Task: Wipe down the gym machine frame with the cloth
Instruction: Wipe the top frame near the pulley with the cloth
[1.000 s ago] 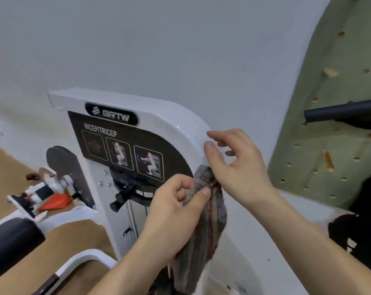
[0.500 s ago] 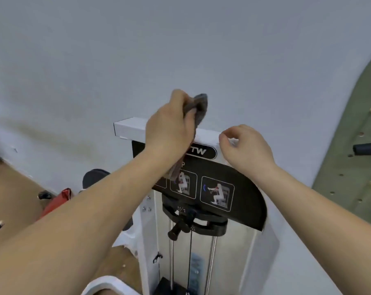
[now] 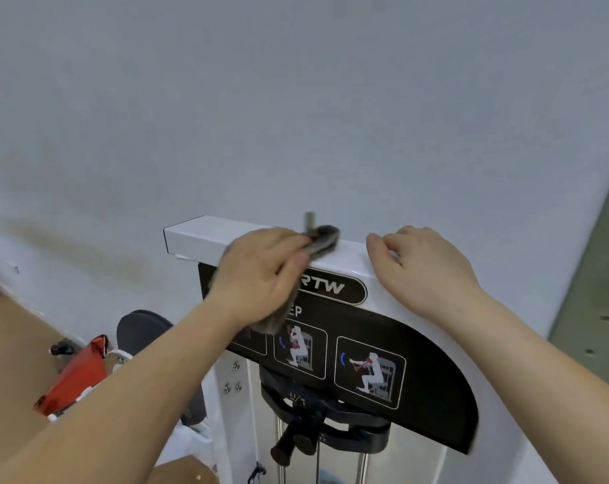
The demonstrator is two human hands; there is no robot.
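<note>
Wiping was mid-way, by my read: cloth [image 3: 318, 239] sat on the top of the white machine frame [image 3: 205, 235], with the uprights below likely left. Left hand [image 3: 261, 274] had fingers [image 3: 289, 239] closed around the cloth, its tail hanging under the palm. Right hand [image 3: 422, 270] rested loosely curled on the frame edge, holding nothing.

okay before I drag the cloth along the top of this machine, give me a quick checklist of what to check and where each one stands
1. Cloth gripped in left hand: ok.
2. Cloth touching the white top bar: ok, bunched on its upper face.
3. Right hand bracing the frame: ok, resting on the bar to the cloth's right.
4. Bar left of the cloth free of obstacles: ok.
5. Small grey post just behind the cloth, may snag: cannot tell.
6. Dirt remaining on the bar: cannot tell.
</note>
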